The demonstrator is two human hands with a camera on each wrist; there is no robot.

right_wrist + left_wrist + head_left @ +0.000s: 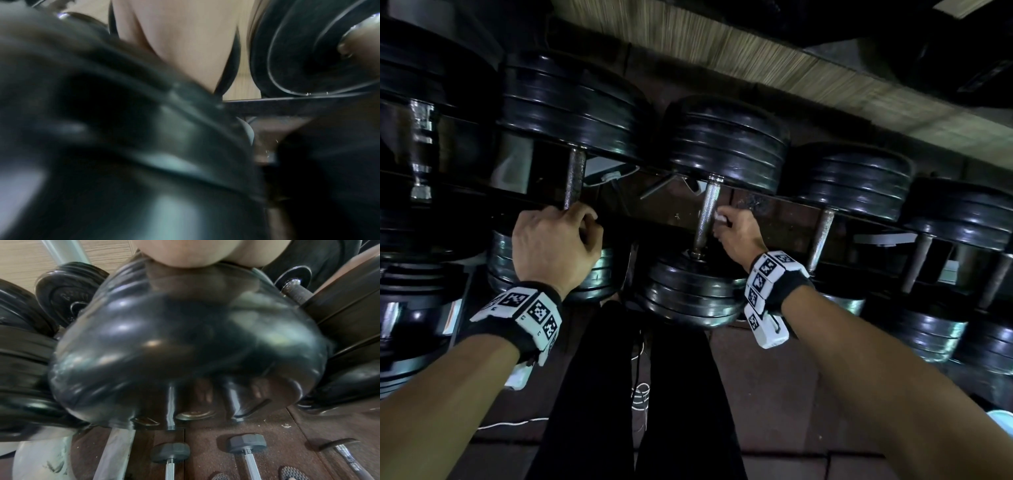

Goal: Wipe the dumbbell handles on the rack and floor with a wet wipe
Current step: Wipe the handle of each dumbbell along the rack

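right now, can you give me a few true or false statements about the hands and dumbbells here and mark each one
1. The left hand grips a dumbbell handle on the rack. True.
2. The right hand is empty. False: it holds a white wipe.
3. The wipe is beside the next dumbbell's handle. True.
4. Both hands are on the same dumbbell. False: they are at neighbouring ones.
5. Small dumbbells lie on the floor. True.

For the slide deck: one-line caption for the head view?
Left hand grips one racked dumbbell handle; right hand holds wipe beside the next handle.
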